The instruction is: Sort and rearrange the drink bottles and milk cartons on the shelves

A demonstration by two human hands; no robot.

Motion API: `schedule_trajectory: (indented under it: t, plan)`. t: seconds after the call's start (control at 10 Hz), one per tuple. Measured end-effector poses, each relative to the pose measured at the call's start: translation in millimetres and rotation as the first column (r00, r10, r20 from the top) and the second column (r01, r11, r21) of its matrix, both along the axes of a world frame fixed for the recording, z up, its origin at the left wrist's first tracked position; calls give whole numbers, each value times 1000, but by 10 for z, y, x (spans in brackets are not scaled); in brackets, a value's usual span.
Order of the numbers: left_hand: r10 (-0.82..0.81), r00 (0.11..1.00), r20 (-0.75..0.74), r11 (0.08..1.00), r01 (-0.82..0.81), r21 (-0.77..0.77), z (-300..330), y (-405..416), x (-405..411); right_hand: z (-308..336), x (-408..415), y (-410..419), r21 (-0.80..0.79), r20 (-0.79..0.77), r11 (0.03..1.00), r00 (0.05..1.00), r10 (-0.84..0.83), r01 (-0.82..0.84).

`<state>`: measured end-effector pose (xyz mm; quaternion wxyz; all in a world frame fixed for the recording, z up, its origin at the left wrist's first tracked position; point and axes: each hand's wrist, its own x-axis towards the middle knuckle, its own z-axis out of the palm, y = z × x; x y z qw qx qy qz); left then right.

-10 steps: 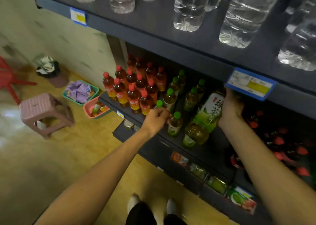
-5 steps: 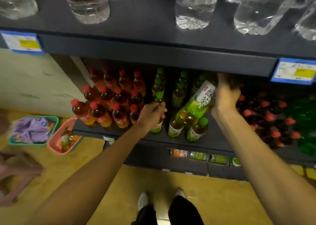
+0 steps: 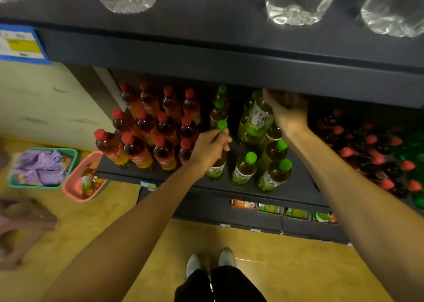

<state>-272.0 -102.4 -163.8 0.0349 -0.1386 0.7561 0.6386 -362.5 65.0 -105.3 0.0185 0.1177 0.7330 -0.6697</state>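
A person's left hand point(image 3: 212, 147) wraps its grip around the neck of a small green-capped tea bottle point(image 3: 218, 162) standing at the front of the middle shelf point(image 3: 298, 187), red-capped tea bottles point(image 3: 137, 150) massed at its 9 o'clock. The right hand point(image 3: 288, 112), at 2 o'clock from the left, curls its grip around the top of a large green tea bottle point(image 3: 254, 123), pale-labelled, leaning toward 1 o'clock among smaller ones. Half a second earlier the large bottle lay more steeply tilted; it now stands nearer upright, pushed deeper under the upper shelf point(image 3: 229, 72).
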Motion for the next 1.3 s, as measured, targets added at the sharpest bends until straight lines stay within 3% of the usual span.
schedule_trajectory:
  t: [0.2,0.6,0.9,1.1,1.3]
  plan:
    - [44,999,-28,999,-44,5,-101,-84,-113,-392,-133,-52,299,54,927,974,220,-226]
    - [-7,999,-49,1000,7,-1,-341,-67,-124,-1079,-109,-121,506,52,816,954,296,-281]
    - [-10,999,-43,999,8,-41,-448,-75,-148,-1236,-111,-101,543,72,792,955,289,-280]
    - [-14,999,-31,1000,15,11,-431,-57,-167,-1209,-178,-100,569,131,767,954,271,-296]
    - [-8,1000,-5,1000,8,17,-226,-56,-110,-972,-93,-116,515,158,801,952,262,-306]
